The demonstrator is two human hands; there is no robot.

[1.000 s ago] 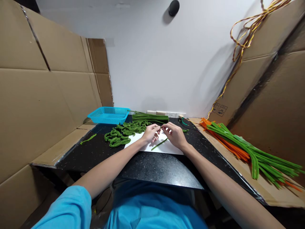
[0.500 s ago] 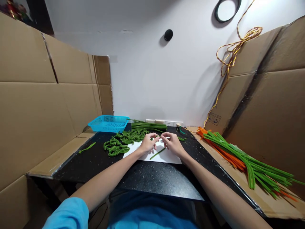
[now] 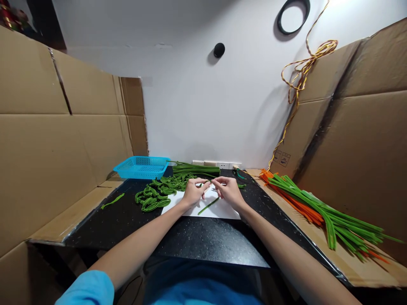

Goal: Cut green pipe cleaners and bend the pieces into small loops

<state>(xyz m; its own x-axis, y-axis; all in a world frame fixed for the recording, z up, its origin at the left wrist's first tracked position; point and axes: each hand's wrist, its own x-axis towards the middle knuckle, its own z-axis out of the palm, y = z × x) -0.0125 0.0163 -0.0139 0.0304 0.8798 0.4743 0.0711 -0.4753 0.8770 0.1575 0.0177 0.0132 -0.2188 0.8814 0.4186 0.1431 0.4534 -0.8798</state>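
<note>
My left hand [image 3: 192, 192] and my right hand [image 3: 229, 191] meet above a white sheet of paper [image 3: 190, 211]. Both are closed in a pinch, fingertips nearly touching, on a small dark green piece that looks like a pipe cleaner; the fingers hide most of it. Below them, a straight green pipe cleaner [image 3: 208, 206] slants across the paper, its upper end near my right fingers. To the left of the paper lies a pile of looped green pipe cleaners [image 3: 154, 199]. Behind the hands rests a bundle of straight dark green pipe cleaners [image 3: 195, 170].
A blue plastic basket [image 3: 141, 169] stands at the back left of the black table [image 3: 203, 237]. Light green [image 3: 318, 205] and orange stems [image 3: 295, 201] lie on cardboard at the right. Cardboard walls [image 3: 79, 152] rise on both sides. One loose green strip [image 3: 112, 201] is at the left.
The view has shifted slightly, so the scene sits a little further left. Both hands keep their pinch over the paper, with only slight finger movement.
</note>
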